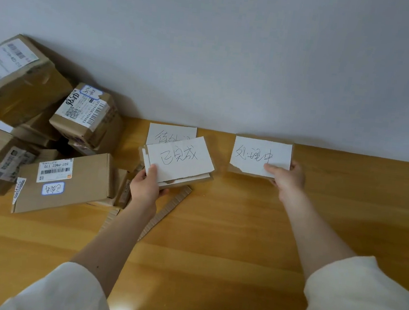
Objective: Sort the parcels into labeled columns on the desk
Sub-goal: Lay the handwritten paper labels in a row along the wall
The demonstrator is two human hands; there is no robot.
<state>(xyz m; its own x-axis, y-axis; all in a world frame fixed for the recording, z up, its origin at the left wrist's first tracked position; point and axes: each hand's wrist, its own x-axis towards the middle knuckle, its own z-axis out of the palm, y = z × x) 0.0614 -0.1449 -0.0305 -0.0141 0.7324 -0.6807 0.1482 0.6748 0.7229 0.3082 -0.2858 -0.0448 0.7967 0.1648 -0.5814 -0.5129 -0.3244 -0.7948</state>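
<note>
Right hand (pixel 287 176) pinches the lower right edge of a white handwritten paper card backed with torn brown cardboard (pixel 261 156), right of centre frame, low against the yellow wooden desk (pixel 240 234); cannot tell whether the card is fully set down.

Left hand (pixel 146 184) grips a second white handwritten card on brown cardboard (pixel 180 158), centre frame, tilted, thumb on its lower left corner. This card overlaps a third white handwritten card (pixel 171 132) lying at the wall edge behind it.

The parcels, a heap of brown cardboard boxes with white shipping labels (pixel 49 133), fill the left of the frame, piled unevenly; none sits under any card yet. A flat brown box with a barcode label and blue-bordered sticker (pixel 65 182) lies nearest the left hand.

Risks, as judged:
- Middle and rear cards lie close together; columns could merge unless the held card is shifted well apart.
- The heap leans; pulling a lower box may topple the upper ones.
- Left forearm passes near the flat box and the loose corrugated cardboard strip (pixel 167 209); a sweep could knock either.
</note>
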